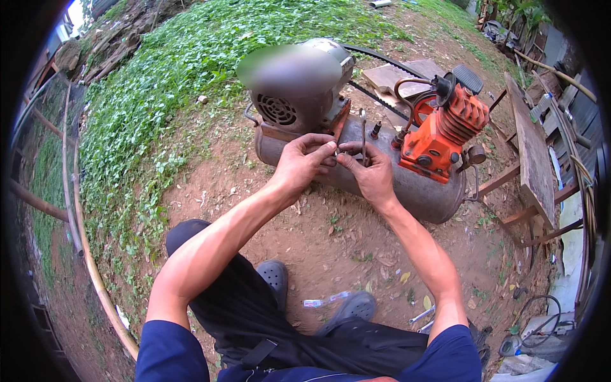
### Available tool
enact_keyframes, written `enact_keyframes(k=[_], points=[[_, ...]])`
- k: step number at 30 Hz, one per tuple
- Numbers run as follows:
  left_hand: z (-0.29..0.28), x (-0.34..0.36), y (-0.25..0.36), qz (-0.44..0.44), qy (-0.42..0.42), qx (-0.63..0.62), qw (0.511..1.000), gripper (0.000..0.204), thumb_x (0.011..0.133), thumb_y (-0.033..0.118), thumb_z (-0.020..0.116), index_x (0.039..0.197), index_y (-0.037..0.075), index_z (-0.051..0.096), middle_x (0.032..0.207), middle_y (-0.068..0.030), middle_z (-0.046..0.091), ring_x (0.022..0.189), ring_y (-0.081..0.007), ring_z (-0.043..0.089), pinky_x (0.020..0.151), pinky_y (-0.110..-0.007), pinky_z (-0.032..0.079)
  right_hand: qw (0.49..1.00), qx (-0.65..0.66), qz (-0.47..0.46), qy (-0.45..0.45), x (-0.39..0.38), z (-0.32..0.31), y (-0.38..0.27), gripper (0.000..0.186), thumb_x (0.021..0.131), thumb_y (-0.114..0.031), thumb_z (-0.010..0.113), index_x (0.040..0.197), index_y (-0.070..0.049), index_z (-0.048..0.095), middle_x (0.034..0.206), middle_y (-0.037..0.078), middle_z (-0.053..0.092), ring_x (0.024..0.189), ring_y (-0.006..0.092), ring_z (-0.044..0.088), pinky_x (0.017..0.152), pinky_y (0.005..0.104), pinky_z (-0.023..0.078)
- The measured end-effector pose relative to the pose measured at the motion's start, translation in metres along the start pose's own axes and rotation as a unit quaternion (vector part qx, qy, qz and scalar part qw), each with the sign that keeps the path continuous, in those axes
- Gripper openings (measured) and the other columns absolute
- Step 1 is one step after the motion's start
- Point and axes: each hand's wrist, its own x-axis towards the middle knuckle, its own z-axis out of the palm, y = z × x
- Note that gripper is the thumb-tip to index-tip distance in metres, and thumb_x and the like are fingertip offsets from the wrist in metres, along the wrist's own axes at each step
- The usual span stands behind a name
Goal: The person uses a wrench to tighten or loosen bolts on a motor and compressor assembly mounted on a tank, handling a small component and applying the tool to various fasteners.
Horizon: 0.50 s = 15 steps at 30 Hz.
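Over the grey-brown tank (407,191) of an air compressor, my two hands meet fingertip to fingertip. My left hand (304,160) pinches a small metal piece (337,151), too small and too covered to name exactly. The right thumb and index finger press at the same piece. A wrench (363,124) stands upright from my right hand (372,173), its lower part hidden by the fingers. Just beyond my left hand is the electric motor (273,108), mounted on the tank. The orange compressor pump (433,143) sits to the right of my right hand.
A black drive belt (382,57) runs behind the motor and pump. On the right are a wooden board (531,153) and a rusty frame. Another wrench (421,315) lies on the dirt by my right arm. Bamboo poles (95,267) stand at the left, beside green plants (153,89).
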Motion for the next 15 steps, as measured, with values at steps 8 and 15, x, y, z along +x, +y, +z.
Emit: enact_keyframes(k=[8, 15], points=[[-0.009, -0.007, 0.007, 0.054, 0.036, -0.030, 0.997, 0.026, 0.093, 0.019, 0.070, 0.108, 0.001, 0.060, 0.101, -0.0080, 0.069, 0.091, -0.0139, 0.068, 0.081, -0.028, 0.056, 0.999, 0.047, -0.007, 0.006, -0.001, 0.014, -0.011, 0.024, 0.088, -0.008, 0.073, 0.111, -0.002, 0.068, 0.091, 0.002, 0.071, 0.082, 0.0047, 0.064, 0.068, 0.0204, 0.050], [-0.011, -0.005, -0.008, 0.153, 0.066, 0.020, 0.986, 0.022, 0.093, 0.016, 0.069, 0.104, -0.002, 0.062, 0.092, -0.0075, 0.070, 0.088, -0.0105, 0.065, 0.076, -0.026, 0.055, 0.998, 0.015, -0.044, 0.045, -0.001, 0.026, -0.009, 0.021, 0.087, -0.006, 0.073, 0.108, -0.002, 0.069, 0.095, 0.004, 0.070, 0.081, 0.0090, 0.066, 0.068, 0.0245, 0.052]])
